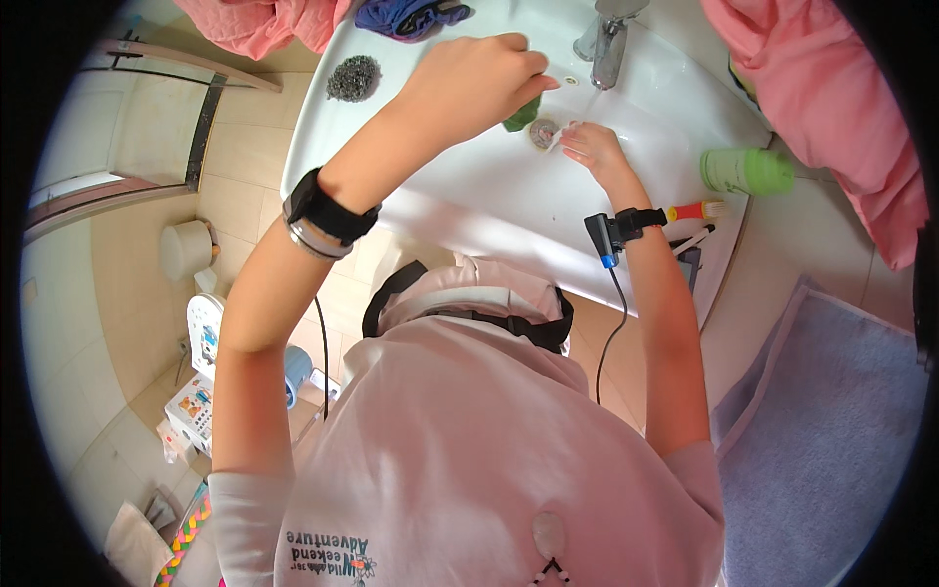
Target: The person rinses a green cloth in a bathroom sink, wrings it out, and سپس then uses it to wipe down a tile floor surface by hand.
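Note:
My left hand (486,80) is over the white washbasin (460,186), its fingers curled closed. A dark green piece, perhaps a scouring pad (524,114), sticks out below these fingers. Its covered part is hidden. To the right, my right hand (595,152) is low in the bowl beside the drain (543,133). Something small and whitish (559,136) shows at its fingertips, which are drawn together; its kind is too small to tell. The chrome faucet (608,49) stands just beyond both hands.
A steel wool scourer (353,78) and a bluish-purple cloth (409,18) lie on the basin's left rim. At the right are a green bottle (748,171) and a red-and-yellow brush (694,210). Pink fabric (812,88) hangs nearby. Cables trail from both wrists.

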Tool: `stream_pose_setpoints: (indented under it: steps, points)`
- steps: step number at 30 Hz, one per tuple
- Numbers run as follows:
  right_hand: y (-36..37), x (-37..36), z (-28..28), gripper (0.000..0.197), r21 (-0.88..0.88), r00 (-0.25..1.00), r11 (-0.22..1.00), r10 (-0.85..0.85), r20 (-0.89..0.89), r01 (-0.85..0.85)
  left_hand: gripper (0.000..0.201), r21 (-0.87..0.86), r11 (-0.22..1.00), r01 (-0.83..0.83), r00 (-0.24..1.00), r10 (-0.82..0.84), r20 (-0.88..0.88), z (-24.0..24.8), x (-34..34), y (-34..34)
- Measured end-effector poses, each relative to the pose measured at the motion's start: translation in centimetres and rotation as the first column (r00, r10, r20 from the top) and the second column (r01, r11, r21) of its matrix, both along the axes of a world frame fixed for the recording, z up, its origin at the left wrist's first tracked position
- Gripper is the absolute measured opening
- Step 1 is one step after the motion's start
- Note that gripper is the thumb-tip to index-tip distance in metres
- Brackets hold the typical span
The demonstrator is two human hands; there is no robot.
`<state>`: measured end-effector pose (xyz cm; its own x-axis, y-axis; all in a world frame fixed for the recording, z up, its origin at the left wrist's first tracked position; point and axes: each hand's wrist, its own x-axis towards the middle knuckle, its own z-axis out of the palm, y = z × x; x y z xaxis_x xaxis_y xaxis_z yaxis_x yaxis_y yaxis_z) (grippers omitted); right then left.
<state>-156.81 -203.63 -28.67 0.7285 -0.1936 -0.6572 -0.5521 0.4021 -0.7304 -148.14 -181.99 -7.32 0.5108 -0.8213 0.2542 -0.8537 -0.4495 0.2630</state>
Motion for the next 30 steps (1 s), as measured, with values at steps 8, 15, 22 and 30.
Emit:
stream_pose_setpoints:
  steps: [8,15,22,30]
  points:
    - [-1.8,2.0,5.2,0.026,-0.871,0.976,0.472,0.217,-0.034,-0.135,0.022,0.052,0.997,-0.065,0.998,0.064,0.018,0.9,0.6,3.6]
    - [-0.5,5.6,17.3,0.038,-0.965,0.911,0.142,0.323,0.257,0.222,0.021,0.08,0.996,-0.044,0.998,0.047,-0.038,1.3,0.1,3.9]
    - [0.1,6.1,16.1,0.045,-0.989,0.917,0.141,0.388,0.098,0.046,0.02,0.039,0.999,-0.033,0.999,0.035,-0.042,1.9,0.4,3.7]
    - [1.7,4.8,17.3,0.065,-0.966,0.827,0.242,0.559,0.06,-0.094,0.02,0.002,1.0,-0.031,0.999,0.031,-0.038,4.5,1.3,2.3]
